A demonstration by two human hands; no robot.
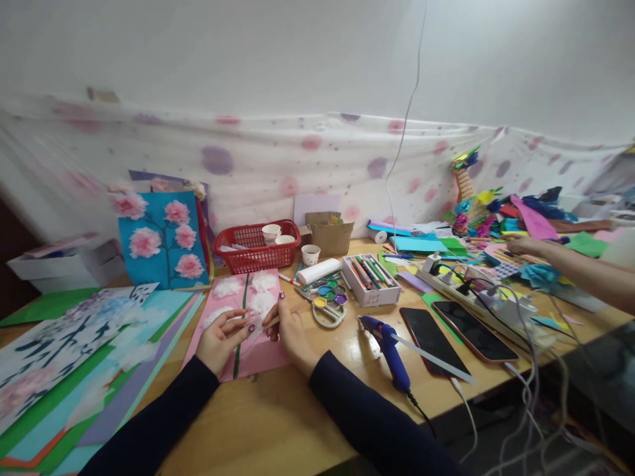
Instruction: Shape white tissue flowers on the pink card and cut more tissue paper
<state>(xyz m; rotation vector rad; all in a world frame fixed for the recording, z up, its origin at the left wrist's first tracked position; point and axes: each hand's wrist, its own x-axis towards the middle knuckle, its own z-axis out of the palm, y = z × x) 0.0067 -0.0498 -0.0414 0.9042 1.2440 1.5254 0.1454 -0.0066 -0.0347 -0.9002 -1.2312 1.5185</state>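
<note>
Pink card is lying flat on the bench, in front of the person, under the two hands. On it I can count at least four white flowers, and one green stem goes along it. Left hand is above the card, its fingers curled and the thumb near the forefinger; if something is between them, I cannot tell. Right hand is nearly closed, and pinches one thin stick near the flowers.

Behind the card stands one red basket, and at least two paper cups are in it. One more cup is just outside, on its right, with coloured matter inside. One brown carton is behind this cup; it contains something yellow-green. One white box holds many pens, too close together for exact counting. Beside it is one palette with several round wells of colour, and one white roll.

To the right are one blue glue gun, two phones and one power strip with several plugs. At left stands one blue picture with five pink flowers. Another person's arm reaches in from the right.
</note>
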